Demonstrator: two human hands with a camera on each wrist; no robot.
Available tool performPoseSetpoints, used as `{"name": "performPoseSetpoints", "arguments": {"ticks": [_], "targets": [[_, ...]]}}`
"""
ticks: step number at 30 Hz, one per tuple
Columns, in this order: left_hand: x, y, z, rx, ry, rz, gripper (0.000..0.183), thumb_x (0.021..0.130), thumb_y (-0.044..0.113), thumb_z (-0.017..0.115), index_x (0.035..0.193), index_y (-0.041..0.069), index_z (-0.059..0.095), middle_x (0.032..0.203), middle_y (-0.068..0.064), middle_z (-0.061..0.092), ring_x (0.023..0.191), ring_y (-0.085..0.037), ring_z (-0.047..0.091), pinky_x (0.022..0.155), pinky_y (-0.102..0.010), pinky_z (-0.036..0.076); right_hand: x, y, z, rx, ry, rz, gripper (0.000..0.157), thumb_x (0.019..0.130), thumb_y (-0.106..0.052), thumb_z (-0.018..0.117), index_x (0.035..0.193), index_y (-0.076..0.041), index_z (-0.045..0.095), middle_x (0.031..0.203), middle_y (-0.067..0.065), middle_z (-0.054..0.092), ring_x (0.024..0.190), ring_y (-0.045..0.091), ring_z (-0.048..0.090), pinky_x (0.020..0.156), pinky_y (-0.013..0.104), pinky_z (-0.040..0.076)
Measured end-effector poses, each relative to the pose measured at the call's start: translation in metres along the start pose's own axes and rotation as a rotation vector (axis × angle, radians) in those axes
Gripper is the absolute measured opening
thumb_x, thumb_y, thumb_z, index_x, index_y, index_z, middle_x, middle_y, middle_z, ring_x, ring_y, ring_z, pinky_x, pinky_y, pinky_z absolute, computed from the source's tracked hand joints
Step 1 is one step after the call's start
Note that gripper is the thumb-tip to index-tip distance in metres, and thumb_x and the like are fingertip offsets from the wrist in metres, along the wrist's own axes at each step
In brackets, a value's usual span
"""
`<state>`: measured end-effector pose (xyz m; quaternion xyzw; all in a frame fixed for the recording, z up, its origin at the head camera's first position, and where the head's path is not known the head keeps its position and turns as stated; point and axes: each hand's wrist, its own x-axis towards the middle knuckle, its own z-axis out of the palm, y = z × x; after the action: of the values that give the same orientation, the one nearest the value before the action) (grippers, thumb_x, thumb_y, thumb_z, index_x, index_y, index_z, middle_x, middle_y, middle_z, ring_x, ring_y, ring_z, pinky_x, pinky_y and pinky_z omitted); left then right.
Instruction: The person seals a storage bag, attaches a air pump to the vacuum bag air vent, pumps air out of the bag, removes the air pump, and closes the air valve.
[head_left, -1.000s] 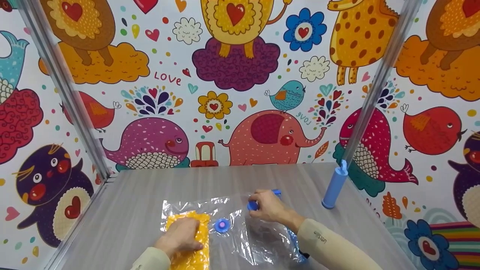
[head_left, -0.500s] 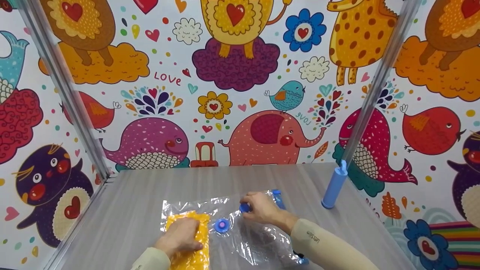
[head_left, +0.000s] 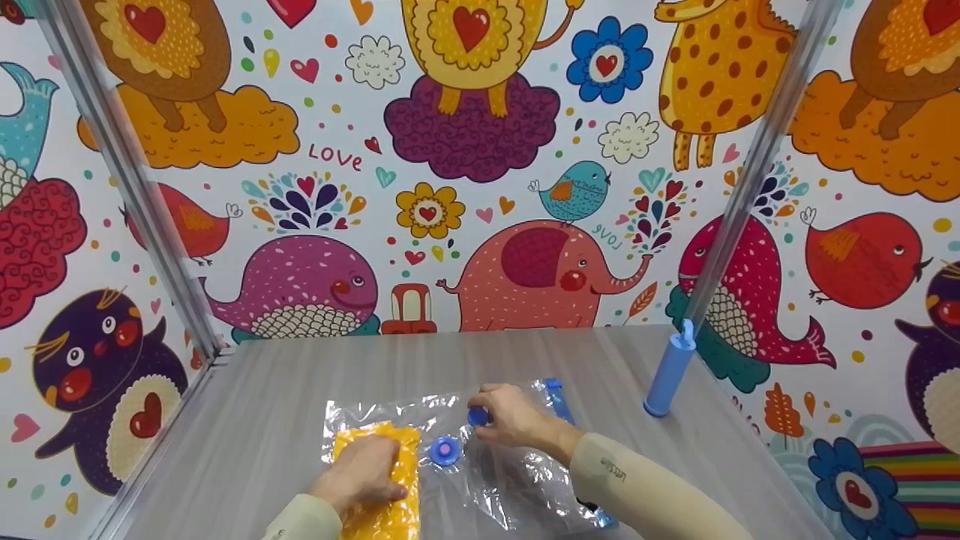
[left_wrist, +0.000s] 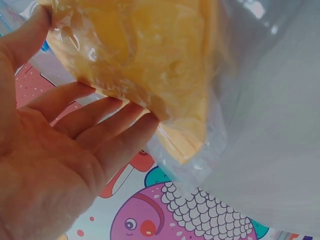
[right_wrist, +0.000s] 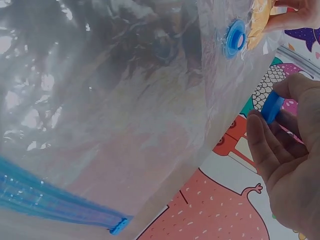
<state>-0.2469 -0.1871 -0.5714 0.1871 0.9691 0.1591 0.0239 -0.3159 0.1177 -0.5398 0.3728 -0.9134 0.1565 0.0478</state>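
Observation:
A clear plastic vacuum bag [head_left: 517, 480] lies on the table with a folded yellow cloth-like item [head_left: 401, 457] inside its left part. My left hand [head_left: 361, 469] rests on the yellow part, its fingers [left_wrist: 115, 130] fairly straight against the plastic in the left wrist view. Right of that hand, a round blue valve [head_left: 445, 451] with a pink centre is set in the bag. Above the bag, my right hand [head_left: 517, 418] pinches a round blue cap [right_wrist: 272, 106] between thumb and fingers, up and to the right of the valve.
A blue hand pump [head_left: 670, 375] stands upright at the table's right side. The bag's blue zip edge [right_wrist: 60, 200] runs along its right end, with a blue slider [right_wrist: 120, 226] at one corner. Patterned walls [head_left: 487, 195] enclose the table.
My right hand has moved left with the blue cap, closer to the valve, uncovering more of the blue zip edge. The left hand has stayed on the yellow part.

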Motion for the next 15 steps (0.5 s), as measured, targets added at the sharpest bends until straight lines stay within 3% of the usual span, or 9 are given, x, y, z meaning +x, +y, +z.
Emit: {"name": "performPoseSetpoints", "arguments": {"ticks": [9, 15], "targets": [[0.001, 0.001, -0.001, -0.029, -0.024, -0.031, 0.043, 0.076, 0.033, 0.101, 0.088, 0.013, 0.065, 0.079, 0.0, 0.06, 0.073, -0.019, 0.053, 0.066, -0.041, 0.051, 0.008, -0.007, 0.007, -0.054, -0.022, -0.009, 0.032, 0.092, -0.022, 0.087, 0.122, -0.011, 0.082, 0.108, 0.004, 0.078, 0.097, 0.015, 0.077, 0.082, 0.022, 0.066], [0.001, 0.002, -0.001, -0.031, -0.018, -0.012, 0.042, 0.075, 0.031, 0.101, 0.086, 0.012, 0.065, 0.078, -0.001, 0.061, 0.072, -0.019, 0.054, 0.065, -0.041, 0.051, 0.009, -0.009, 0.016, -0.051, -0.027, -0.042, 0.033, 0.092, -0.02, 0.09, 0.122, -0.009, 0.082, 0.108, 0.005, 0.079, 0.096, 0.015, 0.075, 0.084, 0.023, 0.065]]}}
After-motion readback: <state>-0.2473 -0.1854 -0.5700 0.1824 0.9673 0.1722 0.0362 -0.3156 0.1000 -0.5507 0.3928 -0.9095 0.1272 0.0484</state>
